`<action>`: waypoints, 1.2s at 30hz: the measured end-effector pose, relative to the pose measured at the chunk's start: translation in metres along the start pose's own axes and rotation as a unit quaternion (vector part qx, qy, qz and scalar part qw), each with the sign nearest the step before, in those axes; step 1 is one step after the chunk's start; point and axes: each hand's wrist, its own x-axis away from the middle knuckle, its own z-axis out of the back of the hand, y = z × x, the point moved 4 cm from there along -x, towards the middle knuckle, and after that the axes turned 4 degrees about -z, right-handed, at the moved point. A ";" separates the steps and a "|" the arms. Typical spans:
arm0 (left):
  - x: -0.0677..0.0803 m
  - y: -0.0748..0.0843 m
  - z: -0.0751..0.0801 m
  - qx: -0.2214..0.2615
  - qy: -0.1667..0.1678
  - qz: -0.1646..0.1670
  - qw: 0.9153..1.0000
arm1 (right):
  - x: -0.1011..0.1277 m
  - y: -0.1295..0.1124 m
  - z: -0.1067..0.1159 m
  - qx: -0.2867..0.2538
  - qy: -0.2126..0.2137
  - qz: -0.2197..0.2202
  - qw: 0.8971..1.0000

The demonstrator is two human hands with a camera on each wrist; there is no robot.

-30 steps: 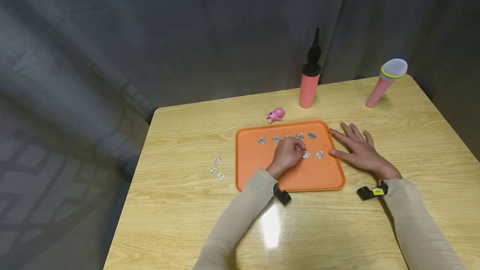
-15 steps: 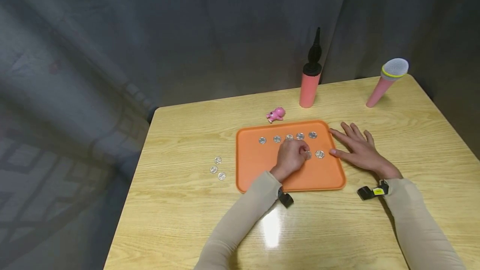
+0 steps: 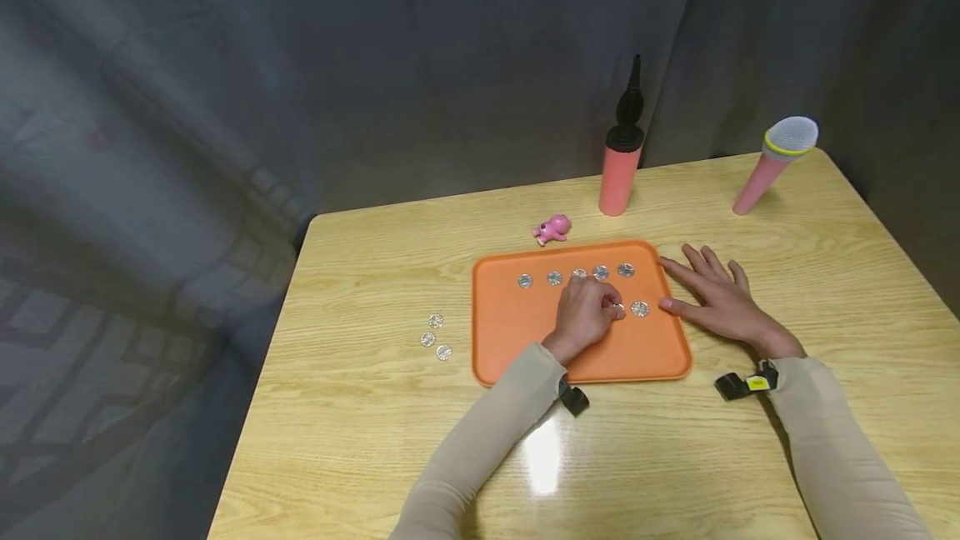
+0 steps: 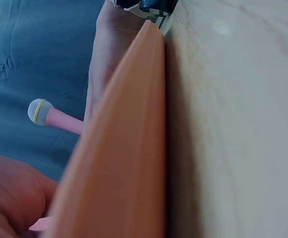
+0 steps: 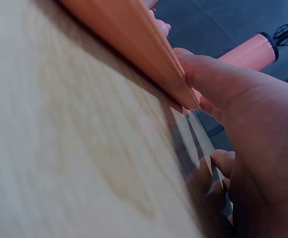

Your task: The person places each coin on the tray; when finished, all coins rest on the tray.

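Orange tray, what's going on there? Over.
Left hand seems to pinch a coin on the tray. Right hand touching its right rim. Left hand blocks view of tray's middle.

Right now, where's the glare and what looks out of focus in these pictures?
Head view: a white glare patch on the table, on the wearer's side of the orange tray. Left wrist view: the orange tray's wall looks soft, and the table beside it blurred. Right wrist view: the table is soft, the pink pump clearer.
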 end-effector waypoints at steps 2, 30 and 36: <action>0.000 0.000 0.000 0.000 0.001 -0.006 1.000 | 0.000 0.000 0.000 0.000 0.000 0.000 1.000; 0.024 -0.037 0.088 0.213 0.083 0.040 0.973 | 0.002 -0.001 0.001 -0.010 0.002 0.006 1.000; 0.033 -0.054 0.104 0.215 0.107 0.059 0.969 | 0.002 -0.002 0.001 -0.010 0.001 0.008 1.000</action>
